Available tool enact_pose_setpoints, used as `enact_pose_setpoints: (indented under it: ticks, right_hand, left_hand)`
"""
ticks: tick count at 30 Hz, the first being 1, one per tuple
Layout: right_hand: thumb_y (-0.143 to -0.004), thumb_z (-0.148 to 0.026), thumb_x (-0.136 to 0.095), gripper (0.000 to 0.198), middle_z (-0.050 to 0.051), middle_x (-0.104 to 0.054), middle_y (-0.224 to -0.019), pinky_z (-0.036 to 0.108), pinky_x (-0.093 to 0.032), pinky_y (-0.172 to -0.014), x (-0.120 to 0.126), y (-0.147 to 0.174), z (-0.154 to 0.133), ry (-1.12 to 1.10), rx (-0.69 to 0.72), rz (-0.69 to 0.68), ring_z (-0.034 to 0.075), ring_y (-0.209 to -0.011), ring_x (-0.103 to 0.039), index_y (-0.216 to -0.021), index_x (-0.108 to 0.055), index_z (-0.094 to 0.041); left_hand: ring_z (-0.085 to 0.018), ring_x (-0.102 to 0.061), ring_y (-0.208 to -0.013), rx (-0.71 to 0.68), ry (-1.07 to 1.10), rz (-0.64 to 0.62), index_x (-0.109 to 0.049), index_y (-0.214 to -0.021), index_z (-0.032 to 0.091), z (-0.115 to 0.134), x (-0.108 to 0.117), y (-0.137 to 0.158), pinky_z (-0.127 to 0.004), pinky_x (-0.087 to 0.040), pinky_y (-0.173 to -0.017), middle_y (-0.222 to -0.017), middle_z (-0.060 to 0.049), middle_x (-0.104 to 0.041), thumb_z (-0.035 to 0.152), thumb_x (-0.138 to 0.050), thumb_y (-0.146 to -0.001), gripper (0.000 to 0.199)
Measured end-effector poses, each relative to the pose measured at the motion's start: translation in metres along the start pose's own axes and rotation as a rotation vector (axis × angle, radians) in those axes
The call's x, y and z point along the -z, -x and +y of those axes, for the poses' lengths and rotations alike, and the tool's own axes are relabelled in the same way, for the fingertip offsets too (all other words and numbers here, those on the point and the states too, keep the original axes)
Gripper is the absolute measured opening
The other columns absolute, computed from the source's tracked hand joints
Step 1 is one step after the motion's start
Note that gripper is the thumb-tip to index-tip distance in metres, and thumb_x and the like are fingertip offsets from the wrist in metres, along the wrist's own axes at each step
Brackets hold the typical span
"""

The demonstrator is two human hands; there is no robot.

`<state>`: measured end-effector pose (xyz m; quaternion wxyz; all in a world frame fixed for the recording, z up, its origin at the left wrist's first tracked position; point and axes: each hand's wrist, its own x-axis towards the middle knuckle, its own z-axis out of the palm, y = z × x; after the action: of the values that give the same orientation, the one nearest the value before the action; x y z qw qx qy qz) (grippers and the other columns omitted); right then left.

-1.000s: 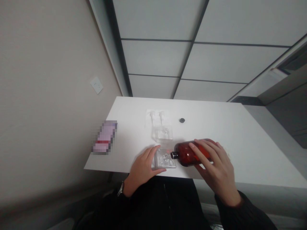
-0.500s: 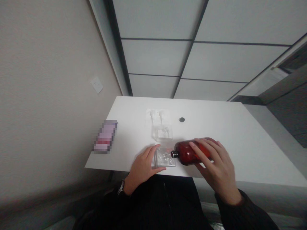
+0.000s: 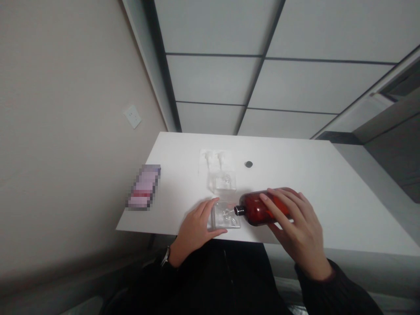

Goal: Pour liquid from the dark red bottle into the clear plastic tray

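Observation:
My right hand [image 3: 297, 225] is wrapped round a dark red-brown bottle [image 3: 256, 209], tipped nearly on its side with its uncapped black neck pointing left. That mouth is at the opening of a clear square bottle [image 3: 231, 222] near the table's front edge; a thin clear streak shows between them. My left hand [image 3: 197, 223] grips the clear bottle from its left side, fingers at the far edge and thumb at the near edge. Just behind stands a second clear square bottle [image 3: 225, 183]. How full either clear bottle is, I cannot make out.
Two white pump tops [image 3: 220, 159] lie at the back of the white table [image 3: 295, 162]. A small dark round cap [image 3: 249, 164] is to their right. A pixelated pinkish rectangular object [image 3: 144, 186] lies at the left edge, by the wall.
My right hand and the red-brown bottle have shifted very slightly to the right. My left hand and the clear bottle have stayed where they were.

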<state>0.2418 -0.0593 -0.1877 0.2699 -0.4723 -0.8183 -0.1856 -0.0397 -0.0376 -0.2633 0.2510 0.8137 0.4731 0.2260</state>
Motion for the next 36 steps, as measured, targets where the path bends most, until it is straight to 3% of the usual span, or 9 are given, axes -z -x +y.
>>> enact_pose_setpoints:
  ticks: [20, 36]
  right_hand:
    - [-0.099, -0.009, -0.067, 0.072, 0.018, -0.071, -0.135, 0.061, -0.055, -0.106, 0.0003, -0.0004, 0.0017, 0.023, 0.011, 0.006, 0.036, -0.120, -0.068, -0.164, -0.041, -0.027]
    - [-0.097, -0.005, -0.068, 0.072, 0.016, -0.071, -0.135, 0.058, -0.054, -0.109, 0.0005, -0.0022, 0.0019, 0.040, 0.002, 0.017, 0.034, -0.122, -0.069, -0.161, -0.044, -0.026]
  left_hand:
    - [-0.035, -0.063, -0.137, 0.013, 0.002, -0.002, -0.042, -0.156, 0.022, -0.0019, -0.0015, 0.0014, -0.055, -0.056, -0.114, -0.150, -0.016, -0.063, 0.047, -0.090, -0.082, 0.091]
    - [-0.036, -0.062, -0.138, 0.012, -0.003, -0.012, -0.040, -0.157, 0.026, -0.0013, -0.0006, 0.0007, -0.057, -0.055, -0.115, -0.151, -0.015, -0.062, 0.046, -0.090, -0.084, 0.091]
